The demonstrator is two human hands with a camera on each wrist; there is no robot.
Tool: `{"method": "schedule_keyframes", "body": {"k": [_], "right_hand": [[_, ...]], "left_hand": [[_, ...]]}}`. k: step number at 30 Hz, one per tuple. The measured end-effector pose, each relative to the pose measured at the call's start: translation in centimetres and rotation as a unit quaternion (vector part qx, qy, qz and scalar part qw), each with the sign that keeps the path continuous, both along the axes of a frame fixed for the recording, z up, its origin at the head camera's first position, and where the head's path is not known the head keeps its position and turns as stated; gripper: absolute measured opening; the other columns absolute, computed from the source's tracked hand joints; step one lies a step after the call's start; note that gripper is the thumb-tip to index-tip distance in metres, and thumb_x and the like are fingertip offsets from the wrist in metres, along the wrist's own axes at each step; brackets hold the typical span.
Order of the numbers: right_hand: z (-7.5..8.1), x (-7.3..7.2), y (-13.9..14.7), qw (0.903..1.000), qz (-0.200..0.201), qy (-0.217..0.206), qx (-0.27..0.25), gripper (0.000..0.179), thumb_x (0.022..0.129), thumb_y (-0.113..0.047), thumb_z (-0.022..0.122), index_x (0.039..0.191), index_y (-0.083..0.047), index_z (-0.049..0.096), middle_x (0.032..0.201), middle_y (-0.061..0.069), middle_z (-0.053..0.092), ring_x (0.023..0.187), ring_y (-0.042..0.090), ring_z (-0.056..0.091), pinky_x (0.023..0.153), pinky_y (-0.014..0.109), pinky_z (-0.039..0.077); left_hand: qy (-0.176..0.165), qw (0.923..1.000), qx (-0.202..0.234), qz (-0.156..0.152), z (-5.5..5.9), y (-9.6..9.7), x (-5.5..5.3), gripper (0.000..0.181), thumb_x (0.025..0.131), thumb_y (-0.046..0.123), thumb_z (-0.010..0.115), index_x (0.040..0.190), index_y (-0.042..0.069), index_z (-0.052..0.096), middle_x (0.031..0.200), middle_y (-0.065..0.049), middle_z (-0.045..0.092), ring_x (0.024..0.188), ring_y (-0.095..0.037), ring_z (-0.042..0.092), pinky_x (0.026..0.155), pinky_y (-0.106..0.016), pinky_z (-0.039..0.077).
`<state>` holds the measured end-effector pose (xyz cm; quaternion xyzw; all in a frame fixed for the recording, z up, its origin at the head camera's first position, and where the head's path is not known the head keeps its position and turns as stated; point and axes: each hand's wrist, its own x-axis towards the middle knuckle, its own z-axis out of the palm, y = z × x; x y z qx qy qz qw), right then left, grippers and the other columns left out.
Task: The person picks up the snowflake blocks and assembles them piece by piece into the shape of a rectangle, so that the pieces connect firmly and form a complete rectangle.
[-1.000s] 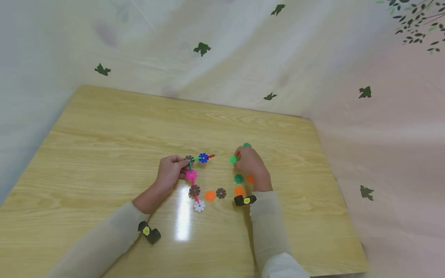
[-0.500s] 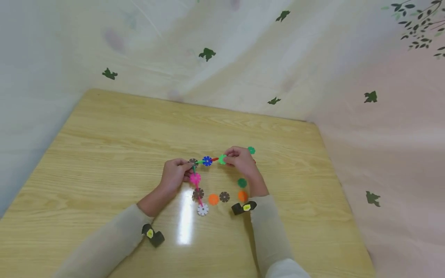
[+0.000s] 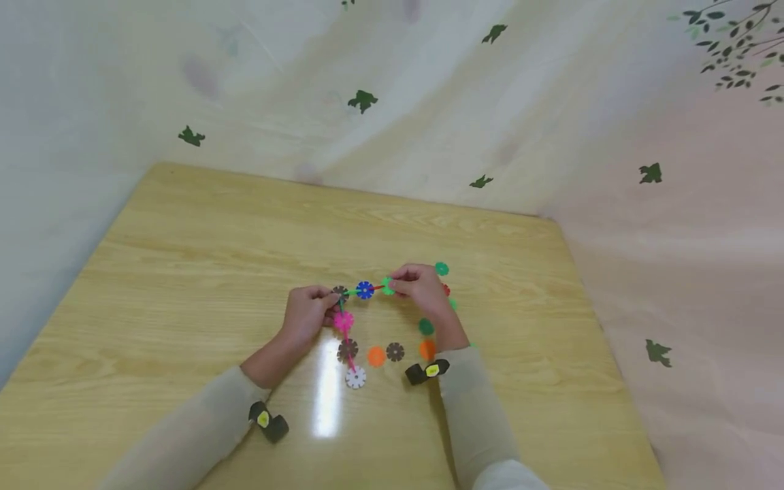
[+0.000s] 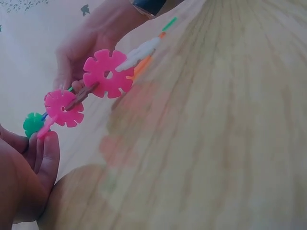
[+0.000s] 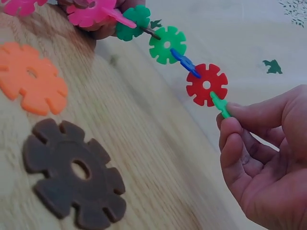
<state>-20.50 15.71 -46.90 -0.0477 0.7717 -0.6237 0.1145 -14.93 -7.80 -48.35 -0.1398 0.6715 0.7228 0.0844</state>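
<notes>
A chain of notched plastic snowflake discs hangs between both hands. My left hand (image 3: 308, 313) pinches its corner at a brown disc (image 3: 339, 292), with a pink disc (image 3: 344, 321), another brown disc (image 3: 347, 350) and a white disc (image 3: 355, 378) running down from there. To the right, a blue disc (image 3: 365, 290) leads to a red disc (image 5: 194, 88). My right hand (image 5: 271, 158) pinches a light green disc (image 5: 220, 104) between thumb and fingers, its edge at a notch of the red disc. In the left wrist view, left fingers (image 4: 48, 155) sit beside the chain.
Loose discs lie on the wooden table (image 3: 214, 258): an orange disc (image 3: 376, 356) and a brown one (image 5: 53, 158) inside the chain's bend, another orange disc (image 3: 427, 350) and a dark green disc (image 3: 426, 327) by the right wrist, and a green disc (image 3: 442, 269) beyond the hand.
My right hand has moved left with the light green disc, from the loose discs to the red end of the chain. My left hand keeps its pinch at the corner.
</notes>
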Motion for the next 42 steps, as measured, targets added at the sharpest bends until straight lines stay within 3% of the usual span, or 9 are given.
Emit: {"method": "schedule_keyframes", "body": {"k": [4,8,14,18,23,29,34,38,42], "right_hand": [[-0.2,0.3,-0.3,0.9999,-0.009,-0.001,0.014,0.010,0.089,0.003,0.072,0.099,0.006,0.073,0.083,0.008,0.071,0.067,0.017,0.063,0.065,0.026,0.059],[-0.7,0.7,-0.4,0.9992,-0.029,0.006,0.027,0.013,0.092,-0.001,0.071,0.104,0.002,0.075,0.084,0.007,0.070,0.069,0.017,0.061,0.065,0.024,0.056],[-1.3,1.2,-0.9,0.9974,-0.067,0.028,0.005,0.022,0.094,-0.003,0.068,0.114,0.004,0.071,0.081,0.002,0.065,0.068,0.015,0.058,0.061,0.022,0.051],[-1.3,1.5,-1.2,0.9960,-0.081,0.038,-0.002,0.022,0.092,0.000,0.069,0.113,0.004,0.071,0.078,0.002,0.065,0.066,0.015,0.059,0.060,0.021,0.051],[-1.1,1.7,-1.4,0.9978,-0.050,0.043,0.007,0.020,0.093,-0.002,0.069,0.112,0.001,0.072,0.081,0.004,0.066,0.069,0.018,0.060,0.061,0.023,0.052],[-0.7,2.1,-1.5,0.9985,-0.021,0.049,0.010,0.019,0.093,-0.003,0.069,0.111,0.000,0.072,0.081,0.006,0.067,0.069,0.020,0.060,0.060,0.024,0.052],[-0.3,2.5,-2.4,0.9983,0.022,0.050,0.019,0.021,0.092,-0.002,0.070,0.113,0.003,0.071,0.083,0.010,0.069,0.072,0.022,0.061,0.063,0.025,0.053],[0.1,2.7,-3.6,0.9955,0.086,0.026,0.028,0.025,0.093,-0.002,0.070,0.117,0.005,0.068,0.090,0.014,0.073,0.077,0.021,0.068,0.070,0.027,0.058],[0.6,2.2,-4.0,0.9855,0.161,0.004,0.051,0.026,0.098,-0.003,0.063,0.123,0.005,0.065,0.095,0.015,0.074,0.081,0.022,0.072,0.076,0.032,0.061]], "left_hand": [[0.003,0.9999,-0.012,0.001,-0.2,-0.1,0.1,0.012,0.094,-0.002,0.064,0.098,-0.013,0.067,0.073,-0.012,0.067,0.057,-0.014,0.062,0.054,-0.026,0.059],[0.007,0.9993,-0.032,-0.020,-0.4,0.1,0.4,0.010,0.093,-0.002,0.065,0.094,-0.012,0.067,0.073,-0.013,0.067,0.058,-0.015,0.062,0.054,-0.027,0.060],[0.024,0.9951,-0.027,-0.092,-0.6,0.7,0.9,0.006,0.092,-0.005,0.062,0.090,-0.011,0.064,0.072,-0.016,0.067,0.054,-0.016,0.063,0.052,-0.028,0.060],[0.063,0.9814,-0.065,-0.169,-0.3,1.0,1.2,0.008,0.091,-0.005,0.060,0.085,-0.009,0.064,0.068,-0.015,0.065,0.052,-0.016,0.059,0.049,-0.026,0.055],[0.121,0.9565,-0.158,-0.213,0.2,1.2,1.4,0.017,0.091,0.002,0.062,0.074,0.000,0.066,0.057,-0.007,0.059,0.047,-0.013,0.052,0.047,-0.023,0.046],[0.144,0.9495,-0.175,-0.217,0.0,1.1,1.2,0.019,0.093,0.010,0.062,0.075,0.004,0.068,0.056,-0.002,0.057,0.045,-0.010,0.049,0.047,-0.025,0.045],[0.142,0.9532,-0.179,-0.198,-0.6,0.9,0.8,0.024,0.100,0.019,0.059,0.084,0.005,0.070,0.066,-0.001,0.060,0.055,-0.014,0.052,0.055,-0.028,0.048],[0.135,0.9602,-0.174,-0.172,-0.8,0.4,0.6,0.025,0.101,0.024,0.059,0.091,0.005,0.072,0.073,-0.002,0.065,0.066,-0.017,0.057,0.065,-0.031,0.050],[0.131,0.9643,-0.174,-0.150,-0.6,-0.4,0.2,0.020,0.097,0.018,0.062,0.088,0.004,0.072,0.074,-0.003,0.068,0.068,-0.016,0.059,0.066,-0.029,0.050]]}}
